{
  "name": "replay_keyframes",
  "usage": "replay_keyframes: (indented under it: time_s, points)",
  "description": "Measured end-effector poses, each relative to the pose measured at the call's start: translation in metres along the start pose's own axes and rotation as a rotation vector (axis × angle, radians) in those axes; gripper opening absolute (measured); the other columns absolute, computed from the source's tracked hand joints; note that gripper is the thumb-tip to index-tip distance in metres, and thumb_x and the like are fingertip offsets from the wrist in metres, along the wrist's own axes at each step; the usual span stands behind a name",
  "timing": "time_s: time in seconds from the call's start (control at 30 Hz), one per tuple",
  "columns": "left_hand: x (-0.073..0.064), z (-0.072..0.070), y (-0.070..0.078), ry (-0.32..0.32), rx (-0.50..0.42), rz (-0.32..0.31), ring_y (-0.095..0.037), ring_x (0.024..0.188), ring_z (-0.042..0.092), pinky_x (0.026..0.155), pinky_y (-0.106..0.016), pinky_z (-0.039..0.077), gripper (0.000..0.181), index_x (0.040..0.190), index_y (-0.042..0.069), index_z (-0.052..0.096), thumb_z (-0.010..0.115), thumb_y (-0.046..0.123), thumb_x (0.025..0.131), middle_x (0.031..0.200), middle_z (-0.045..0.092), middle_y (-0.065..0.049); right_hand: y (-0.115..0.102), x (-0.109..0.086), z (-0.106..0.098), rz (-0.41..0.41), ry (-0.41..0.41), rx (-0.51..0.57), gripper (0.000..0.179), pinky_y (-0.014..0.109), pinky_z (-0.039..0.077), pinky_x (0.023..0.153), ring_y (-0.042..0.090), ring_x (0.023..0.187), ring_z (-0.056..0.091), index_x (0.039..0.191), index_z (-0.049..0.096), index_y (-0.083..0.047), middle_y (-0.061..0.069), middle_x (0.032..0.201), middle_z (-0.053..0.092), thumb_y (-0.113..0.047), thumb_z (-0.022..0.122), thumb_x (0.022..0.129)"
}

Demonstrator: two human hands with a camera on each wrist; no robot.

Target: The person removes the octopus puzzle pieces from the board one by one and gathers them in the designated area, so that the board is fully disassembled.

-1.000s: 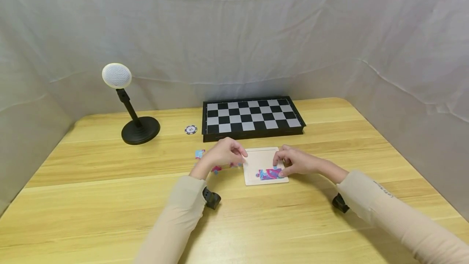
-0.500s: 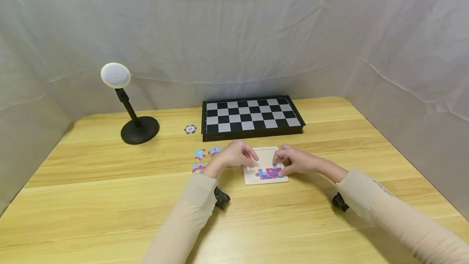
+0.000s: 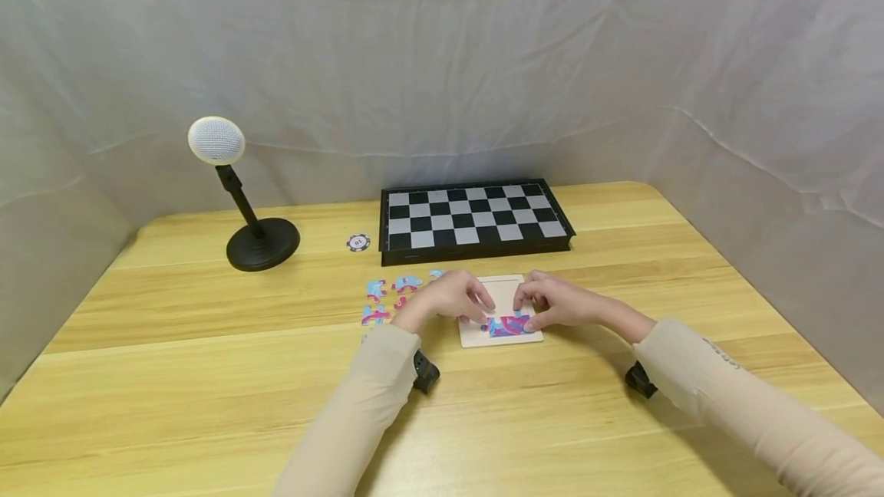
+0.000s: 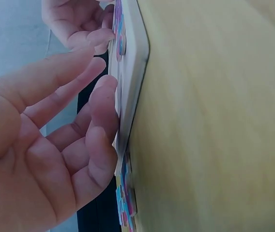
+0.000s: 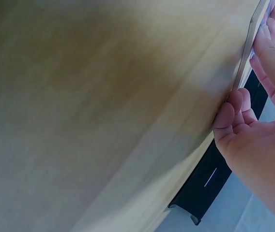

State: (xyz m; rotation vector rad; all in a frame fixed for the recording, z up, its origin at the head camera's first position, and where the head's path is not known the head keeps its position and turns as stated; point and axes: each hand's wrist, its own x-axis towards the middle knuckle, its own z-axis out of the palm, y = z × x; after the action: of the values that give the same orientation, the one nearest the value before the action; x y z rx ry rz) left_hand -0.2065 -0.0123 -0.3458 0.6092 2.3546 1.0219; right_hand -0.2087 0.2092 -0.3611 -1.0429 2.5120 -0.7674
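A pale puzzle board lies on the table with joined pink, purple and blue jigsaw pieces along its near side. My left hand reaches over the board's left part, fingertips close to the left end of that row. Nothing shows between thumb and forefinger in the left wrist view, where the hand has loosely bent fingers. At the right edge, my right hand holds the rightmost puzzle piece, thumb on it and forefinger at its upper side. Loose jigsaw pieces lie left of the board, some hidden by my left hand.
Behind the board stands a black folding chessboard. A poker chip lies left of it. Farther left is a round-headed stand on a black base. Grey cloth hangs around the wooden table.
My left hand has moved right, from the board's left edge to over the board near the joined pieces, uncovering loose pieces behind it. The right hand has stayed in place.
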Motion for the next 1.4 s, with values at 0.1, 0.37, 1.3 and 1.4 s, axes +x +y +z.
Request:
replay_keyframes:
  time_s: [0.1, 0.37, 1.3, 1.4]
  points:
    - [0.001, 0.001, 0.001, -0.009, 0.009, -0.004, -0.011, 0.050, 0.047, 0.047, -0.018, 0.039, 0.015, 0.089, 0.004, 0.070, 0.069, 0.001, 0.074, 0.078, 0.064, 0.000, 0.001, 0.000, 0.000, -0.009, 0.004, -0.001, 0.021, 0.028, 0.036, 0.064, 0.017, 0.073, 0.040, 0.091, 0.059, -0.011, 0.004, 0.084, 0.042, -0.015, 0.072, 0.074]
    - [0.001, 0.002, 0.004, -0.024, -0.008, -0.031, -0.008, 0.045, 0.040, 0.043, -0.017, 0.033, 0.011, 0.086, 0.001, 0.070, 0.070, 0.003, 0.075, 0.067, 0.061, 0.001, 0.002, -0.001, 0.000, -0.032, 0.013, -0.004, 0.021, 0.027, 0.035, 0.063, 0.017, 0.072, 0.040, 0.090, 0.059, -0.011, 0.005, 0.083, 0.042, -0.017, 0.072, 0.075]
    - [0.003, 0.007, 0.012, -0.006, 0.070, -0.027, -0.010, 0.047, 0.042, 0.043, -0.018, 0.034, 0.005, 0.076, 0.000, 0.069, 0.067, 0.004, 0.078, 0.056, 0.053, 0.000, -0.001, -0.002, 0.000, -0.026, 0.011, 0.008, 0.021, 0.026, 0.035, 0.063, 0.018, 0.072, 0.040, 0.089, 0.059, -0.009, 0.005, 0.084, 0.042, -0.015, 0.072, 0.074]
    - [0.003, 0.007, 0.012, 0.001, 0.058, -0.030, -0.010, 0.048, 0.044, 0.044, -0.018, 0.036, 0.006, 0.074, 0.000, 0.068, 0.067, 0.004, 0.078, 0.057, 0.054, 0.000, 0.000, -0.002, 0.000, -0.031, 0.010, 0.012, 0.021, 0.026, 0.035, 0.062, 0.018, 0.072, 0.039, 0.089, 0.058, -0.009, 0.005, 0.084, 0.042, -0.016, 0.072, 0.075]
